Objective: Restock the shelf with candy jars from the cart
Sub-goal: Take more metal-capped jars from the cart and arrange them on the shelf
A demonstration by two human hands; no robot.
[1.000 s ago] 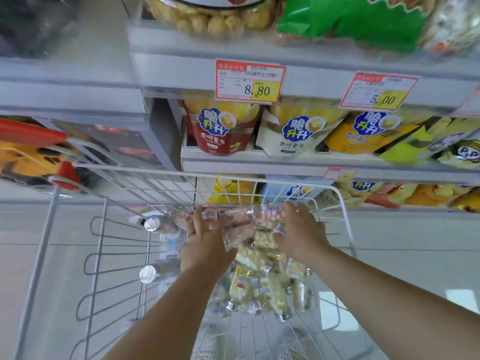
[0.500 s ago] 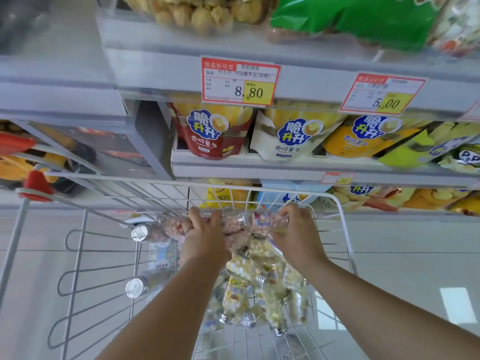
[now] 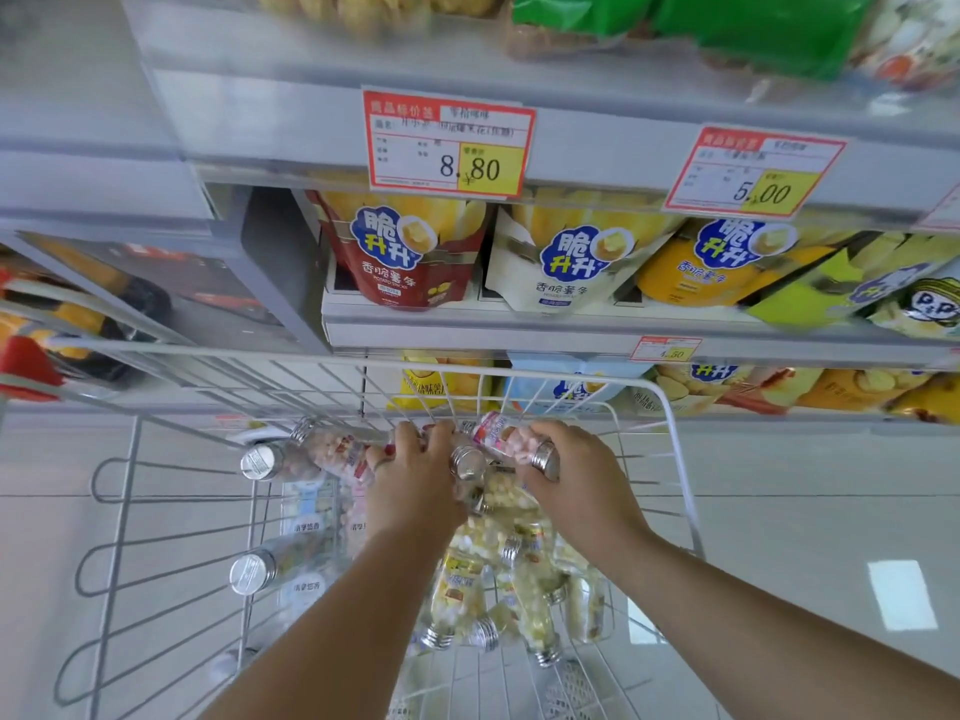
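A white wire cart holds several clear candy jars with silver caps. My right hand grips a jar of pink candies lying sideways near the cart's far end. My left hand is closed over another jar with pink candies beside it. More jars of yellow candies lie heaped under my forearms. Two capped jars lie at the cart's left side. The shelf stands just beyond the cart.
Snack bags, red, white and yellow, fill the middle shelf. Price tags 8.80 and 5.00 hang on the upper shelf edge. More bags sit on the lowest shelf. A red cart handle is at the left.
The view has shifted slightly left and down. Both hands stay in the far end of the cart; my right hand now has the pink candy jar lifted a little with its cap showing.
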